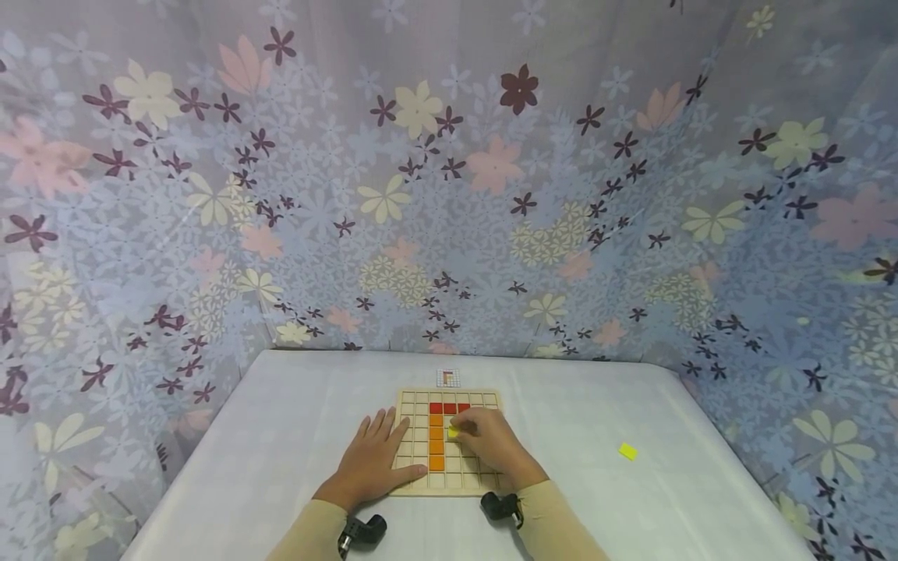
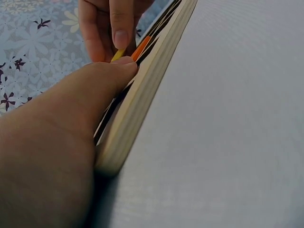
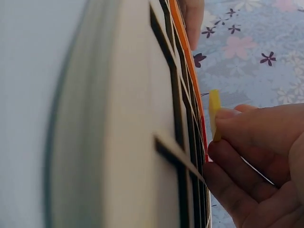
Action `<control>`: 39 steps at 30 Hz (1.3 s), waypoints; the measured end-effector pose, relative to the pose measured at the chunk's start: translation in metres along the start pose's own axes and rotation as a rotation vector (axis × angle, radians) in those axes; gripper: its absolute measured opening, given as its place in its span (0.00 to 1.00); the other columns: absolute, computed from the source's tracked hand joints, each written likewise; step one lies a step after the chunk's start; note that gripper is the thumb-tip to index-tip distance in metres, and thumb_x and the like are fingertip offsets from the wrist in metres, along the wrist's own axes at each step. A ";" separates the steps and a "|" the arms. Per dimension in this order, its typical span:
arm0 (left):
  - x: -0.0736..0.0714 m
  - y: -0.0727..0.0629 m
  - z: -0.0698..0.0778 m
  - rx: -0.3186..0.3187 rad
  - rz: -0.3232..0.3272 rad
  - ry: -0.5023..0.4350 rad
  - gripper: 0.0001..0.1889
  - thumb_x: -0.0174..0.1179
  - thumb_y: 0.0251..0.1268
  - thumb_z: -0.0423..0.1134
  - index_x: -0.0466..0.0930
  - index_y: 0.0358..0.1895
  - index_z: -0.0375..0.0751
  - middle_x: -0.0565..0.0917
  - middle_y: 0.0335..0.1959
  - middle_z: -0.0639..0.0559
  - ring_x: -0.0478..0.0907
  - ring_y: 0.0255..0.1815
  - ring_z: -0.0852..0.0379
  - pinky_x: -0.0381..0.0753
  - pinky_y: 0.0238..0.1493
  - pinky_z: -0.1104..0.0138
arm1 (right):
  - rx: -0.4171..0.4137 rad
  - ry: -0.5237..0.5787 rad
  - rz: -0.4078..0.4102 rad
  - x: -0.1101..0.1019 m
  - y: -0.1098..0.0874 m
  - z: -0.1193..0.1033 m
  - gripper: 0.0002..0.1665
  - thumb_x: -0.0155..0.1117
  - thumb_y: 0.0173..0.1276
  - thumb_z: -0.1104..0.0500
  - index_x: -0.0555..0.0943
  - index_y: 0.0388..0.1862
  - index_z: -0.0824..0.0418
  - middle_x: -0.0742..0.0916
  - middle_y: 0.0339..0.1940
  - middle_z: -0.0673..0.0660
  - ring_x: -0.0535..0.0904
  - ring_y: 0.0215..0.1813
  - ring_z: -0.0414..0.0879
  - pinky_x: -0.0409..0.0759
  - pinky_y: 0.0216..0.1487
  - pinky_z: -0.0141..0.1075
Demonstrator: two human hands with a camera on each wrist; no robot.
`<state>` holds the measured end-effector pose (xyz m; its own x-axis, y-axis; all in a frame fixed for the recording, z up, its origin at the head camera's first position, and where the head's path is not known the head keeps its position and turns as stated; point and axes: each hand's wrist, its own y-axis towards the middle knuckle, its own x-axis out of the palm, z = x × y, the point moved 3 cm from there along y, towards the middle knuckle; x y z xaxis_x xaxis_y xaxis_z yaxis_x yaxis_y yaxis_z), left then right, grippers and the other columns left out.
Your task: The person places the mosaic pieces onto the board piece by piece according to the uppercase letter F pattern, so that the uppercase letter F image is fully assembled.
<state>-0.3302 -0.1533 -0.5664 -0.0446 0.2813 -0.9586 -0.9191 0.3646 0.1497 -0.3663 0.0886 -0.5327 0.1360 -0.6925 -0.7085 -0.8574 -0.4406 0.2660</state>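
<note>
A wooden grid board (image 1: 414,484) lies on the white table. Red tiles (image 1: 450,408) fill a short row near its top, and a column of orange tiles (image 1: 436,447) runs down from the row's left end. My right hand (image 1: 493,442) pinches a yellow tile (image 3: 215,114) between thumb and fingers, over the cells just right of the orange column. Spread flat, my left hand (image 1: 374,458) rests on the board's left side, its thumb along the lower left cells. In the left wrist view that thumb (image 2: 107,78) lies over the board's edge.
One more yellow tile (image 1: 627,451) lies on the table to the right. Behind the board is a small printed card (image 1: 447,378) with a coloured grid pattern. A flowered cloth (image 1: 449,195) hangs behind the table (image 1: 295,389).
</note>
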 end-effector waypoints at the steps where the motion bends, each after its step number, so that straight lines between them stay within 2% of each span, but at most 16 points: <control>1: 0.000 0.000 0.000 0.001 0.000 0.002 0.56 0.46 0.65 0.83 0.64 0.82 0.41 0.57 0.83 0.34 0.51 0.83 0.36 0.45 0.79 0.42 | 0.001 -0.003 -0.004 0.001 0.000 0.000 0.13 0.74 0.70 0.69 0.89 0.52 0.64 0.89 0.51 0.53 0.86 0.53 0.48 0.84 0.56 0.44; 12: -0.001 -0.001 0.001 0.014 0.016 -0.026 0.55 0.50 0.66 0.81 0.65 0.81 0.38 0.58 0.82 0.33 0.52 0.82 0.34 0.46 0.79 0.41 | -0.011 -0.040 0.001 0.006 0.004 0.000 0.14 0.76 0.67 0.70 0.90 0.51 0.62 0.89 0.51 0.53 0.85 0.52 0.47 0.84 0.55 0.43; 16: -0.001 -0.002 0.001 0.032 0.033 -0.032 0.54 0.51 0.67 0.80 0.66 0.80 0.36 0.59 0.81 0.31 0.53 0.82 0.33 0.47 0.78 0.39 | 0.023 -0.027 0.005 0.007 0.004 -0.001 0.15 0.77 0.66 0.70 0.90 0.51 0.62 0.89 0.51 0.53 0.85 0.50 0.45 0.85 0.54 0.43; 20: -0.001 -0.002 0.002 0.026 0.024 -0.024 0.55 0.49 0.67 0.80 0.65 0.81 0.37 0.58 0.82 0.32 0.52 0.82 0.33 0.47 0.79 0.40 | 0.055 -0.017 0.009 0.008 0.004 0.001 0.16 0.78 0.65 0.69 0.90 0.51 0.61 0.89 0.51 0.52 0.85 0.51 0.44 0.84 0.54 0.43; 28: -0.005 -0.002 0.003 0.028 0.022 -0.040 0.54 0.51 0.67 0.79 0.66 0.80 0.36 0.58 0.81 0.31 0.52 0.82 0.32 0.47 0.78 0.39 | 0.030 0.036 0.040 0.005 0.001 0.005 0.14 0.77 0.67 0.67 0.90 0.51 0.62 0.89 0.50 0.51 0.86 0.50 0.44 0.85 0.54 0.42; 33: -0.003 -0.001 0.002 0.010 0.012 -0.028 0.55 0.48 0.67 0.81 0.65 0.81 0.38 0.58 0.82 0.33 0.52 0.83 0.34 0.46 0.79 0.41 | 0.028 0.081 0.089 -0.005 -0.004 0.012 0.11 0.74 0.71 0.67 0.89 0.51 0.63 0.89 0.50 0.52 0.87 0.49 0.47 0.86 0.52 0.43; 39: 0.000 -0.001 0.000 0.031 0.049 -0.028 0.55 0.49 0.66 0.81 0.66 0.80 0.37 0.59 0.81 0.31 0.53 0.82 0.33 0.47 0.78 0.39 | 0.043 0.071 0.209 -0.025 -0.015 0.029 0.09 0.74 0.71 0.66 0.90 0.49 0.63 0.90 0.46 0.52 0.87 0.45 0.48 0.86 0.48 0.46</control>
<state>-0.3296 -0.1536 -0.5668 -0.0781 0.3238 -0.9429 -0.9035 0.3768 0.2043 -0.3715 0.1286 -0.5379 -0.0138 -0.8057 -0.5922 -0.8909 -0.2590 0.3730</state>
